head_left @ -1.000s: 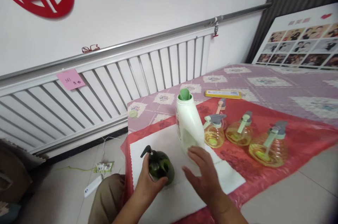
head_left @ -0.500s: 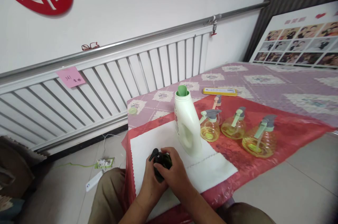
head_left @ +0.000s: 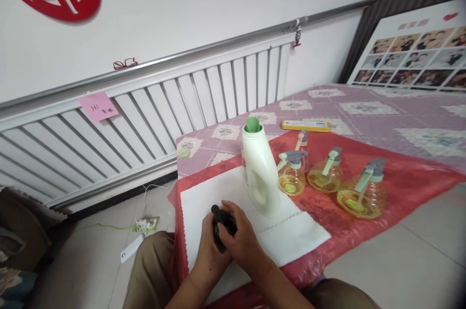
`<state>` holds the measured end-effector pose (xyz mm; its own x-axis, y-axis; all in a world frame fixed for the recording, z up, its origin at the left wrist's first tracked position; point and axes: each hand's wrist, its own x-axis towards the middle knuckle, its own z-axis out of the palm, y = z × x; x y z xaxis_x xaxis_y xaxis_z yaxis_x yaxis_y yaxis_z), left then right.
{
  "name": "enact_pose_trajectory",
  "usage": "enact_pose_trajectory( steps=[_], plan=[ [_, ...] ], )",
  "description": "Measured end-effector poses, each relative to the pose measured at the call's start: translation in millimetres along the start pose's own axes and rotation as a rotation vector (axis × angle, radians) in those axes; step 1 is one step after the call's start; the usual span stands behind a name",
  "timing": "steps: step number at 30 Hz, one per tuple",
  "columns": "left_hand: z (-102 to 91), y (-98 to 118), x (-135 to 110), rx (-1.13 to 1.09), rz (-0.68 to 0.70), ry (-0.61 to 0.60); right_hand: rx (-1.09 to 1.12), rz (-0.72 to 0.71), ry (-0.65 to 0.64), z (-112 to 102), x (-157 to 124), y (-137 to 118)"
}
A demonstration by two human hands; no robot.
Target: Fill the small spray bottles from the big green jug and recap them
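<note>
Both my hands wrap a small dark green pump bottle [head_left: 220,229] that stands on the white cloth [head_left: 291,236] at the table's near edge. My left hand [head_left: 209,250] grips its lower body from the left. My right hand [head_left: 240,238] closes over its top and right side, beside the black pump head. Just behind stands a tall white jug [head_left: 259,173] with an open green spout.
Three round yellow spray bottles [head_left: 291,179] [head_left: 325,175] [head_left: 361,192] line up on the red table cover [head_left: 400,178] to the right. A yellow flat box [head_left: 306,125] lies further back. A white radiator [head_left: 145,114] runs along the wall; clutter lies on the floor at left.
My right hand came down from beside the white jug and closed over the dark green bottle. The bottle has been drawn closer to the near edge.
</note>
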<state>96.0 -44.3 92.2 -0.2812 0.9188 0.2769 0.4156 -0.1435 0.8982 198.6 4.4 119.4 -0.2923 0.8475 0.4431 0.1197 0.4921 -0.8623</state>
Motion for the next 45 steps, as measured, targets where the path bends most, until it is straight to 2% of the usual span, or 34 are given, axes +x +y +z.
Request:
enact_pose_trajectory(
  steps=[2, 7, 9, 14, 20, 26, 31, 36, 40, 45],
  plan=[
    [0.6, 1, 0, -0.001, -0.006, 0.018, 0.008, 0.006, -0.020, 1, 0, 0],
    [-0.2, 7, 0, 0.024, -0.024, 0.033, 0.022, 0.084, 0.064, 8, -1, 0],
    [-1.3, 10, 0, 0.030, -0.013, 0.021, 0.036, 0.092, 0.054, 8, -1, 2],
    [-1.5, 9, -1, 0.009, -0.001, 0.006, 0.042, 0.043, -0.030, 4, -2, 5],
    [1.4, -6, -3, 0.029, -0.015, 0.041, -0.027, 0.077, 0.050, 9, -1, 7],
    [0.0, 1, -2, 0.002, -0.009, 0.031, -0.008, 0.014, 0.020, 7, -2, 7],
    [-0.6, 2, -3, -0.016, -0.028, 0.015, 0.063, 0.060, 0.018, 0, 1, 2],
    [0.6, -7, -4, 0.037, 0.014, 0.030, 0.119, -0.014, 0.048, -14, 4, -5],
    [0.3, -11, -6, 0.103, 0.019, 0.053, 0.156, -0.042, 0.105, -25, 2, -4],
    [-1.8, -9, -6, 0.117, -0.011, 0.020, 0.242, -0.027, 0.173, -37, 0, 0]
  ],
)
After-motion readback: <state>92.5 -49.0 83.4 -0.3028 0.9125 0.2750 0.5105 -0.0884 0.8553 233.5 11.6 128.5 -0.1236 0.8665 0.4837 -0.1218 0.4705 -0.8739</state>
